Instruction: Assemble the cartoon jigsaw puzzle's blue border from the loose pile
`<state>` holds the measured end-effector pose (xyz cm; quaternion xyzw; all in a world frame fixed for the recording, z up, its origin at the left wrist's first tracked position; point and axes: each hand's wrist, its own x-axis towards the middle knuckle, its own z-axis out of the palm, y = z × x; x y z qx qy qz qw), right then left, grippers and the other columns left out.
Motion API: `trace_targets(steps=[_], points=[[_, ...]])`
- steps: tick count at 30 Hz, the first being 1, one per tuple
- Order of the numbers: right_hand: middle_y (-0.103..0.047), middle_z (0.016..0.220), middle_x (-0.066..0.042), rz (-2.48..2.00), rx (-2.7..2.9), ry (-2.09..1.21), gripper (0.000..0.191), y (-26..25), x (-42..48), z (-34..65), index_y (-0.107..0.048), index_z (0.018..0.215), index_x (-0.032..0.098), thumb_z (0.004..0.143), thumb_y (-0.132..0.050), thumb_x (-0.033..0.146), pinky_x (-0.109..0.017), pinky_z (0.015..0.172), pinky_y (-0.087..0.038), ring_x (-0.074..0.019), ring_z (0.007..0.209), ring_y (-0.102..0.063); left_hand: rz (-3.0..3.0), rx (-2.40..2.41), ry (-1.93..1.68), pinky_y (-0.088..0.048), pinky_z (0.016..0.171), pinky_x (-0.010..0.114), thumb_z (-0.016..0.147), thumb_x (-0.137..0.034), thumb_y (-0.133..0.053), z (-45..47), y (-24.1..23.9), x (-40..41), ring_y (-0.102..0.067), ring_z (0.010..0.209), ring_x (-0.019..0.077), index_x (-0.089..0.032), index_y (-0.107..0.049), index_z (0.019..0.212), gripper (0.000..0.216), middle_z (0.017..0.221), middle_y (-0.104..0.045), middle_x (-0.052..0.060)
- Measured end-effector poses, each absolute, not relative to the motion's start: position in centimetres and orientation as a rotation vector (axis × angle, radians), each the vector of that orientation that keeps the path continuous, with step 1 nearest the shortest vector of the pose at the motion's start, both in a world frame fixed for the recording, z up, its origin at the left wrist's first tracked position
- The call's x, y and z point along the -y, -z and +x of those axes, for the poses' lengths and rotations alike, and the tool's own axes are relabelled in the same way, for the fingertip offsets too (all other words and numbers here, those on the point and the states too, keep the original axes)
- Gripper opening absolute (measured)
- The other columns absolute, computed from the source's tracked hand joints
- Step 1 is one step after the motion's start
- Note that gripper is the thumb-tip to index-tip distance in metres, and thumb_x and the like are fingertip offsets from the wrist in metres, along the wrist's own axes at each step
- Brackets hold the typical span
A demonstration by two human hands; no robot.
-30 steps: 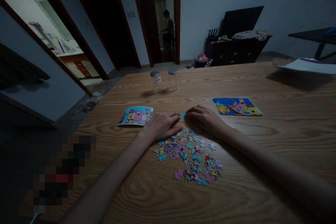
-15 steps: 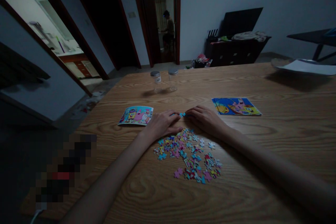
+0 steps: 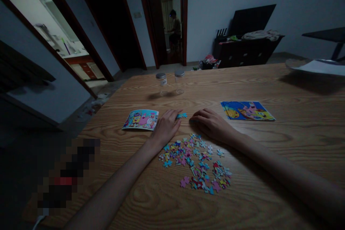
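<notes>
My left hand [image 3: 167, 124] rests on the wooden table, with joined blue puzzle pieces [image 3: 182, 115] between its thumb and fingers. A short gap to the right, my right hand [image 3: 209, 122] has its fingers bent and pressed together, tips down near the tabletop. What they hold, if anything, is too small and dark to make out. Nearer to me, below both hands, lies a loose spread of many-coloured puzzle pieces [image 3: 199, 158]. A curled cartoon picture sheet [image 3: 142, 119] lies beside my left hand. Another cartoon picture [image 3: 246, 110], mostly blue, lies flat beyond my right hand.
Two clear jars with metal lids, one left [image 3: 162, 85] and one right [image 3: 179, 83], stand farther back on the table [image 3: 269, 151]. A glass dish [image 3: 299, 66] with white paper sits at the far right. A blurred-out object [image 3: 67, 176] is at the left edge. A person [image 3: 175, 30] sits beyond the doorway.
My hands have moved apart, opening a gap between them. The blue pieces stay with my left hand, and show more fully now. The view has shifted slightly.
</notes>
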<state>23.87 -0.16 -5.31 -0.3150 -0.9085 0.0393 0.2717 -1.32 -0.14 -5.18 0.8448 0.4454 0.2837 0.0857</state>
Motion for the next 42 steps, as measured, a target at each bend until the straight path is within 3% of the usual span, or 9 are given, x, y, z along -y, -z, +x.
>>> trace_targets(steps=[4, 9, 15, 21, 28, 35, 42], points=[[-0.073, 0.112, -0.013, -0.861, 2.432, -0.090, 0.029, 5.7, -0.2, 24.1, -0.070, 0.125, 0.021, 0.105, -0.049, 0.021, -0.048, 0.090, -0.056, -0.0288, 0.101, -0.065, 2.514, -1.346, -0.795, -0.049, 0.112, 0.044, 0.102, -0.024, -0.061, -1.7, 5.2, -0.2, -0.064, 0.127, 0.0263, -0.020, -0.061, 0.135, 0.033, 0.134, -0.070, 0.009], [-0.072, 0.108, -0.012, -0.842, 2.428, -0.078, 0.024, 6.1, -0.4, 24.2, -0.069, 0.120, 0.019, 0.107, -0.049, 0.025, -0.046, 0.088, -0.056, -0.0276, 0.099, -0.064, 2.425, -1.334, -0.792, -0.054, 0.103, 0.043, 0.097, -0.017, -0.067, -1.8, 4.8, -0.3, -0.070, 0.113, 0.0246, -0.023, -0.066, 0.126, 0.029, 0.120, -0.076, 0.005], [-0.068, 0.120, -0.015, -0.869, 2.381, -0.059, 0.029, 5.9, 0.0, 24.0, -0.067, 0.128, 0.021, 0.103, -0.052, 0.022, -0.050, 0.092, -0.055, -0.0297, 0.108, -0.062, 2.238, -1.194, -0.887, -0.057, 0.099, 0.038, 0.087, -0.010, -0.074, -1.6, 5.1, -0.5, -0.071, 0.109, 0.0212, -0.021, -0.069, 0.123, 0.039, 0.120, -0.074, 0.005], [-0.071, 0.113, -0.013, -0.864, 2.395, -0.121, 0.021, 5.6, 0.0, 23.9, -0.070, 0.117, 0.022, 0.104, -0.052, 0.024, -0.050, 0.092, -0.055, -0.0296, 0.105, -0.063, 2.123, -1.158, -0.879, -0.062, 0.089, 0.037, 0.090, -0.011, -0.069, -1.4, 4.8, -0.2, -0.074, 0.092, 0.0181, -0.021, -0.072, 0.117, 0.029, 0.119, -0.076, 0.006], [-0.069, 0.112, -0.013, -0.840, 2.358, -0.199, 0.016, 5.5, -0.1, 24.2, -0.067, 0.114, 0.021, 0.102, -0.056, 0.022, -0.045, 0.091, -0.052, -0.0284, 0.105, -0.062, 1.932, -1.126, -0.884, -0.062, 0.097, 0.040, 0.091, -0.012, -0.073, -1.1, 5.2, -0.3, -0.076, 0.104, 0.0208, -0.020, -0.071, 0.118, 0.029, 0.113, -0.079, 0.007], [-0.072, 0.109, -0.010, -0.870, 2.300, -0.171, 0.015, 4.3, 0.6, 24.0, -0.068, 0.107, 0.024, 0.104, -0.053, 0.026, -0.047, 0.092, -0.046, -0.0284, 0.103, -0.062, 1.702, -1.092, -0.848, -0.065, 0.086, 0.039, 0.091, -0.016, -0.075, -0.6, 4.4, 0.1, -0.078, 0.098, 0.0234, -0.018, -0.069, 0.124, 0.033, 0.110, -0.080, 0.011], [-0.072, 0.104, -0.008, -0.869, 2.207, -0.379, 0.014, 4.4, 1.0, 23.2, -0.069, 0.100, 0.023, 0.103, -0.058, 0.031, -0.046, 0.094, -0.047, -0.0264, 0.100, -0.064, 1.688, -0.991, -0.823, -0.063, 0.092, 0.041, 0.091, -0.014, -0.073, -0.5, 3.8, 0.6, -0.077, 0.105, 0.0243, -0.018, -0.069, 0.124, 0.034, 0.111, -0.079, 0.013]])
